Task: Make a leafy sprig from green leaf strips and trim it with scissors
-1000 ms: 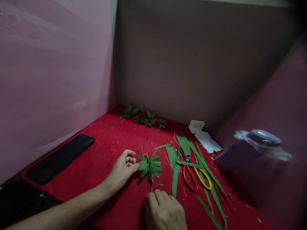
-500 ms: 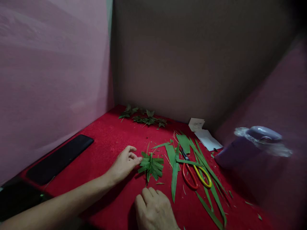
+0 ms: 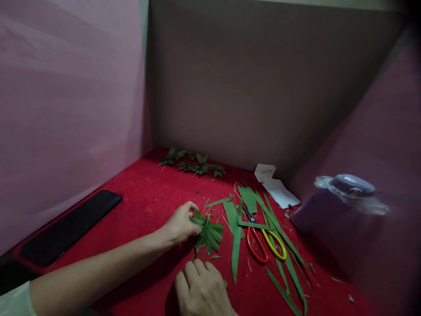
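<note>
Shifted rightward, left hand (image 3: 181, 224) pinches the leaf bundle (image 3: 211, 236) at left; right hand (image 3: 203, 289) curls nearside, contents hidden.

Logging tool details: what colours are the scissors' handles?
One red handle, one yellow handle; head view.

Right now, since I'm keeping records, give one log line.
left hand: touching leaf bundle; right hand: curled nearby; scissors: under leaf strip

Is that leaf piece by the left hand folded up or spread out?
Spread out: the leaf piece has strips fanning apart, separate tips showing, with the left hand at its edge.
</note>
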